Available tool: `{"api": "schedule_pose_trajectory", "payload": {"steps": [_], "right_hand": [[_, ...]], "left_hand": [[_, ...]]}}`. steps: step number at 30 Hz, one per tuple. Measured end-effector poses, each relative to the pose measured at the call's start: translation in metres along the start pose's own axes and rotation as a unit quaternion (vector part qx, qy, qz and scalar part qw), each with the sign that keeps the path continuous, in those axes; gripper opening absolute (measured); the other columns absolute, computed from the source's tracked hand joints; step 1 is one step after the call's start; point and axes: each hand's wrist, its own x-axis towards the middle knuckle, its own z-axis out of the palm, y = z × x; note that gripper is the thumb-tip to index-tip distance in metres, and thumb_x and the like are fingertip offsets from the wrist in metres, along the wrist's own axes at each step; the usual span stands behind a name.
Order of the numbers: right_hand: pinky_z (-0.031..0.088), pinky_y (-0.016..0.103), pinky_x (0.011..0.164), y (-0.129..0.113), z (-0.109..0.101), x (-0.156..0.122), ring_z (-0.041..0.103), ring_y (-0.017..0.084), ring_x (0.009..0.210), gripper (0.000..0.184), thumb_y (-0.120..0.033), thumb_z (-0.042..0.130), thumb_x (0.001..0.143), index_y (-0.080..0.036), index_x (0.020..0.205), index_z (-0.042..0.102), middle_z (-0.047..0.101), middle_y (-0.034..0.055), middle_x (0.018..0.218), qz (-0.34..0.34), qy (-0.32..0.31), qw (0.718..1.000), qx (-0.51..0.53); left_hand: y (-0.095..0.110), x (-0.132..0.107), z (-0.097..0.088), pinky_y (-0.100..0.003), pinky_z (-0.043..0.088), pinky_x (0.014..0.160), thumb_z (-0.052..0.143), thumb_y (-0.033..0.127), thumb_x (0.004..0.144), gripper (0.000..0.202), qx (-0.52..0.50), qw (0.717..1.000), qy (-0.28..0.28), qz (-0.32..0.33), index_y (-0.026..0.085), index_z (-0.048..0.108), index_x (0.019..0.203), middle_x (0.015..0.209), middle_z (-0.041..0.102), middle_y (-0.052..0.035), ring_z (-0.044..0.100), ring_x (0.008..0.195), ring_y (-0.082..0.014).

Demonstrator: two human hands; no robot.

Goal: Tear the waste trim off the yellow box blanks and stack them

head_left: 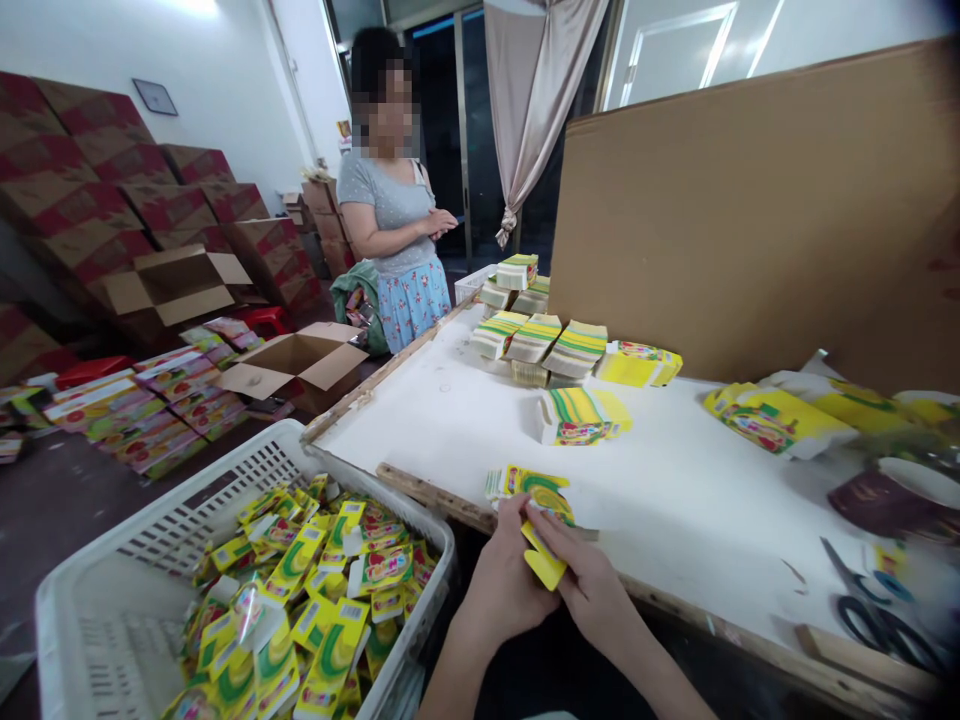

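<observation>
Both my hands hold a small flat yellow and green carton (541, 528) at the near edge of the white table (675, 480). My left hand (504, 580) grips it from the left, fingers curled around it. My right hand (592, 585) pinches its lower flap from the right. A thin stack of flat cartons (501, 482) lies on the table just behind my fingers. To my left a white plastic basket (172, 530) holds several folded yellow and green cartons (300, 610).
Stacks of flat cartons (536, 335) stand further back on the table, with loose ones (772, 420) at the right. Scissors (877, 610) lie at the near right. A big cardboard sheet (750, 210) leans behind. A person (394, 210) stands at the far end; boxes (296, 365) cover the floor.
</observation>
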Motion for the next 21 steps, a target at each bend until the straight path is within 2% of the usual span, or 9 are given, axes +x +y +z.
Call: {"api": "schedule_pose_trajectory", "payload": {"steps": [2,4,6,8,10,13,16,18,21], "right_hand": [[0.030,0.044,0.101,0.003,-0.005,0.001,0.041,0.021,0.119,0.046,-0.016,0.041,0.079,-0.026,0.124,0.044,0.046,0.0035,0.128,0.032,0.063,0.997,-0.003],[0.033,0.042,0.100,0.006,-0.010,0.001,0.041,0.020,0.119,0.048,-0.018,0.041,0.080,-0.025,0.128,0.038,0.044,0.0039,0.131,0.055,0.104,0.993,-0.003],[0.034,0.040,0.099,0.007,-0.013,0.001,0.033,0.020,0.124,0.055,-0.019,0.044,0.079,-0.025,0.132,0.030,0.034,0.0040,0.137,0.035,0.077,0.996,-0.030],[0.034,0.039,0.099,0.007,-0.014,0.000,0.026,0.021,0.127,0.057,-0.019,0.046,0.078,-0.026,0.132,0.029,0.027,0.0042,0.140,0.001,0.031,0.997,-0.074],[0.035,0.039,0.098,0.007,-0.017,0.000,0.028,0.022,0.126,0.048,-0.021,0.044,0.080,-0.027,0.127,0.038,0.029,0.0054,0.139,-0.013,0.008,0.994,-0.108],[0.036,0.039,0.097,0.004,-0.029,0.003,0.033,0.023,0.124,0.035,-0.021,0.041,0.082,-0.024,0.113,0.056,0.036,0.0092,0.136,-0.012,-0.020,0.993,-0.119],[0.037,0.039,0.095,-0.004,-0.041,0.009,0.039,0.024,0.120,0.027,-0.022,0.047,0.079,-0.024,0.100,0.064,0.043,0.0103,0.130,0.002,-0.077,0.992,-0.097],[0.038,0.039,0.094,-0.010,-0.040,0.012,0.041,0.025,0.119,0.023,-0.024,0.054,0.075,-0.025,0.095,0.066,0.049,0.0089,0.125,0.019,-0.071,0.994,-0.076],[0.038,0.038,0.094,-0.015,-0.024,0.017,0.040,0.025,0.119,0.023,-0.026,0.060,0.070,-0.024,0.092,0.065,0.054,0.0075,0.117,0.040,0.006,0.998,-0.040]], "left_hand": [[0.000,0.001,-0.002,-0.039,0.035,0.087,0.058,0.006,0.052,0.061,0.098,0.995,0.019,0.017,0.020,0.044,0.110,0.108,0.048,-0.0100,0.046,0.101,-0.0271],[0.004,0.002,-0.007,-0.040,0.036,0.086,0.058,0.007,0.054,0.053,0.157,0.987,0.025,0.016,0.021,0.047,0.104,0.103,0.050,-0.0078,0.046,0.099,-0.0262],[0.009,0.003,-0.014,-0.038,0.039,0.082,0.063,0.014,0.056,0.047,0.155,0.988,0.025,0.009,0.022,0.048,0.099,0.097,0.052,-0.0056,0.049,0.093,-0.0244],[0.014,0.004,-0.019,-0.038,0.040,0.081,0.068,0.022,0.056,0.046,0.147,0.989,0.027,0.008,0.022,0.049,0.098,0.095,0.053,-0.0049,0.050,0.091,-0.0241],[0.016,0.004,-0.024,-0.038,0.040,0.080,0.070,0.026,0.054,0.047,0.147,0.989,0.032,0.009,0.022,0.051,0.097,0.094,0.054,-0.0050,0.051,0.090,-0.0244],[0.016,0.004,-0.028,-0.037,0.041,0.080,0.072,0.023,0.052,0.050,0.143,0.989,0.029,0.006,0.023,0.052,0.098,0.094,0.056,-0.0049,0.052,0.090,-0.0244],[0.015,0.003,-0.028,-0.037,0.042,0.079,0.072,0.022,0.051,0.051,0.147,0.989,0.017,0.012,0.023,0.053,0.098,0.094,0.057,-0.0047,0.053,0.090,-0.0243],[0.016,0.004,-0.025,-0.036,0.042,0.079,0.071,0.023,0.052,0.049,0.156,0.987,0.021,0.024,0.023,0.053,0.098,0.094,0.057,-0.0049,0.053,0.089,-0.0242],[0.016,0.007,-0.024,-0.036,0.043,0.079,0.069,0.024,0.055,0.046,0.174,0.983,0.038,0.037,0.022,0.053,0.098,0.094,0.058,-0.0055,0.054,0.090,-0.0239]]}}
